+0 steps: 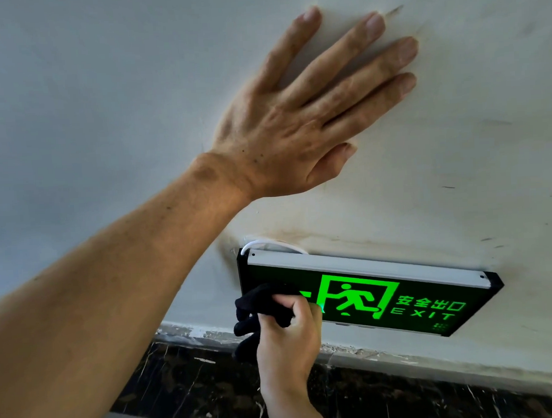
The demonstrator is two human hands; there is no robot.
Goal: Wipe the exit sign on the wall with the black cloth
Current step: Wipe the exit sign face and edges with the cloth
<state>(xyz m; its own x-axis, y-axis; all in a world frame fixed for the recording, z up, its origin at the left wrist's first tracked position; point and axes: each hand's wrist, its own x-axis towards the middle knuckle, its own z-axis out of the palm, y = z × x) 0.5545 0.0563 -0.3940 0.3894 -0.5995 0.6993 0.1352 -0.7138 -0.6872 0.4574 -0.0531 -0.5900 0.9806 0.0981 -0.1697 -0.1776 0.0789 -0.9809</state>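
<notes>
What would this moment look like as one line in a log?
left hand: flat on wall | right hand: presses black cloth on exit sign, left end | sign lit

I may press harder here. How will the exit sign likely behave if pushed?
The exit sign looks rigid, with a metal-looking top rail, so it should not flex. It sits flat against the wall, so it probably will not tip. Its glossy face may let the black cloth in the right hand slide easily.
</notes>
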